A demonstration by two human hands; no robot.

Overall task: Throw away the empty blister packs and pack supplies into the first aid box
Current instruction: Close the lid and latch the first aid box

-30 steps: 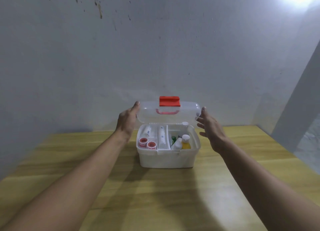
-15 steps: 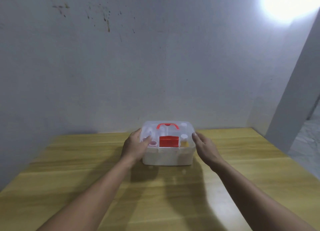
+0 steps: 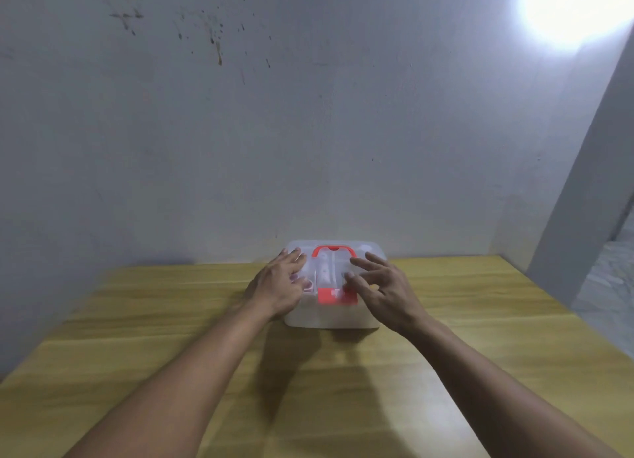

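The white first aid box stands on the wooden table near the wall. Its clear lid is down, with a red handle on top and a red latch at the front. Supplies show dimly through the lid. My left hand lies flat on the lid's left part, fingers spread. My right hand hovers over or touches the lid's right part, fingers apart and slightly bent. Neither hand holds anything. No blister packs are in view.
A grey-white wall rises right behind the box. A pillar or wall corner stands past the table's right edge. A bright light glares at the top right.
The lid, upright a second ago, has come down onto the box. Both hands moved from the lid's sides onto its top. The view has tilted up slightly.
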